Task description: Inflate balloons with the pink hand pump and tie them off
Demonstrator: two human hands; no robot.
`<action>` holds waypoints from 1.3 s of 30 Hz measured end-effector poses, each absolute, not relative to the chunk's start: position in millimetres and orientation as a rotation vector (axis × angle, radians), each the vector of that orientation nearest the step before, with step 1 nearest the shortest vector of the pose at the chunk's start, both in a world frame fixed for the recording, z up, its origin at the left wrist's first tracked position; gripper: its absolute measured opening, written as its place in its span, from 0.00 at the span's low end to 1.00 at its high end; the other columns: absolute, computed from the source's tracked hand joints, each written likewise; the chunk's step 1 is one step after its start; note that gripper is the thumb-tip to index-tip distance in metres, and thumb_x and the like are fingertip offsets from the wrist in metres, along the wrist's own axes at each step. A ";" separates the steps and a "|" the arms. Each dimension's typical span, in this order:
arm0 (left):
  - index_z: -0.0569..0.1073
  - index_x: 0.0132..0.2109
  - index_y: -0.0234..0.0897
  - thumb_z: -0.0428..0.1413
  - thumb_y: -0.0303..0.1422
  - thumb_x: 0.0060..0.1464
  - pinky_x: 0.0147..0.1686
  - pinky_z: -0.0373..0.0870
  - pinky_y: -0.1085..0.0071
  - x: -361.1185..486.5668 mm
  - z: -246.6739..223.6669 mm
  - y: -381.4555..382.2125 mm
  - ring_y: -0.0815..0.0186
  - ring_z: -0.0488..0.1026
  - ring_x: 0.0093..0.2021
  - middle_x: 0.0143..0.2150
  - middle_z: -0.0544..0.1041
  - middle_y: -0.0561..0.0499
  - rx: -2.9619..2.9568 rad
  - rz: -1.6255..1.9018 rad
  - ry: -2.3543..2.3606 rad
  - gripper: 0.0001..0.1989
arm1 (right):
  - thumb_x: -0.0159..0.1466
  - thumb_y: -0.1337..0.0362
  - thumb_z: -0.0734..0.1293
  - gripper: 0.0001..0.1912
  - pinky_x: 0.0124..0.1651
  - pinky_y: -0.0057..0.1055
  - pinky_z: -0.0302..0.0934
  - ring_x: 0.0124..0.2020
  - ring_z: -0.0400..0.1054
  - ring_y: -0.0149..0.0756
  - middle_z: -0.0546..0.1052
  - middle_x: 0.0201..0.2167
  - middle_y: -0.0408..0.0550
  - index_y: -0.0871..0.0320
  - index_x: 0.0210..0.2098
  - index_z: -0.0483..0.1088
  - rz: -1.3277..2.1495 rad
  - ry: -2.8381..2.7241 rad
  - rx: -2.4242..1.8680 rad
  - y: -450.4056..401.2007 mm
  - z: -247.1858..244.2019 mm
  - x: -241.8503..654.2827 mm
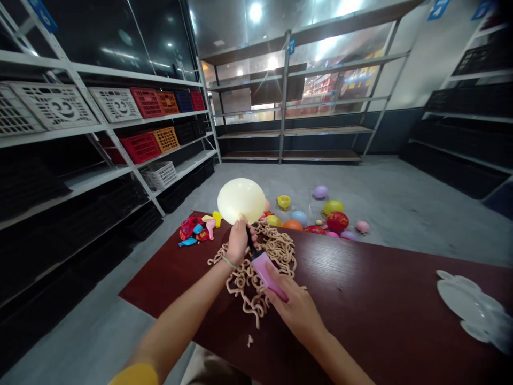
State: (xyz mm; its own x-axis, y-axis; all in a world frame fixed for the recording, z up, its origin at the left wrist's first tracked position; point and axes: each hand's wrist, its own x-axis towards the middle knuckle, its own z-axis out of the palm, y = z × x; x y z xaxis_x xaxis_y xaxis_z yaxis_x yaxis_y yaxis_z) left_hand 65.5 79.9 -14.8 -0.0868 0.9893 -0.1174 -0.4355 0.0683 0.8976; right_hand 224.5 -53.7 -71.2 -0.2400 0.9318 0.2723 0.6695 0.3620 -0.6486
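A pale yellow balloon (241, 200), partly inflated, sits on the nozzle end of a pink hand pump (266, 274). My left hand (239, 241) is closed around the balloon's neck and the pump's black tip. Wrapped round the pink barrel is my right hand (294, 302), gripping it from below. Beneath both hands lies a tangled heap of beige rope-like strands (276, 246), spread over the dark red table (340, 315). To the left, a small pile of uninflated balloons (197, 229) in red, blue, pink and yellow rests near the table's far corner.
Several inflated balloons (337, 221) lie on the grey floor beyond the table. White plate-like pieces (467, 299) are at the table's right. Shelving with coloured crates (146, 101) lines the left wall, and a metal rack (285, 107) stands at the back.
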 end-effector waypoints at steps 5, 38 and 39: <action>0.60 0.33 0.40 0.51 0.37 0.60 0.15 0.57 0.78 30.0 19.0 115.8 0.73 0.61 0.15 0.20 0.63 0.58 0.817 1.486 1.062 0.10 | 0.69 0.59 0.61 0.29 0.49 0.39 0.70 0.47 0.75 0.41 0.76 0.53 0.46 0.39 0.68 0.54 0.529 -2.035 -1.373 -55.5 -69.9 222.0; 0.59 0.31 0.40 0.52 0.39 0.58 0.14 0.55 0.79 63.4 5.2 86.9 0.74 0.58 0.16 0.21 0.60 0.59 0.699 1.534 0.978 0.11 | 0.68 0.58 0.62 0.31 0.43 0.40 0.73 0.43 0.77 0.42 0.75 0.55 0.45 0.34 0.68 0.52 0.269 -2.075 -1.473 -50.3 -78.2 231.9; 0.60 0.31 0.39 0.52 0.40 0.59 0.14 0.57 0.78 71.1 -1.9 78.8 0.74 0.58 0.16 0.21 0.61 0.58 0.731 1.510 0.971 0.12 | 0.68 0.58 0.62 0.31 0.44 0.40 0.73 0.44 0.77 0.42 0.75 0.55 0.45 0.34 0.68 0.52 0.287 -2.059 -1.471 -50.1 -78.5 232.7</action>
